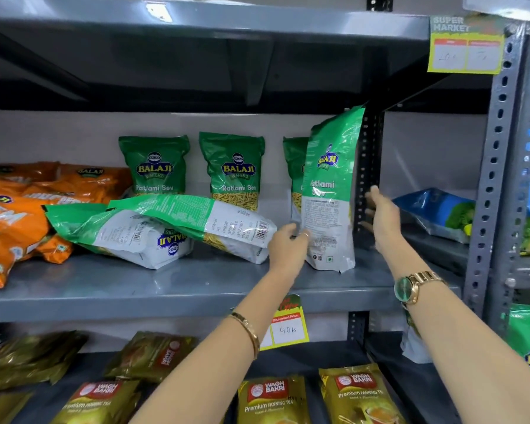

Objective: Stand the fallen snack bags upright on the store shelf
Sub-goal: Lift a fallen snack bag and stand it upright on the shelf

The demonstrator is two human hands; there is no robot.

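Green and white, the Ratlami Sev bag (331, 194) stands upright near the right end of the grey shelf (166, 289), its back towards us. Our left hand (288, 246) closes its fingers on the bag's lower left edge; our right hand (383, 218) is spread flat beside its right edge, and we cannot tell if it touches. To the left two more green bags (166, 228) lie fallen, one across the other, before two upright bags (231, 169). Orange packets (13, 215) lie further left.
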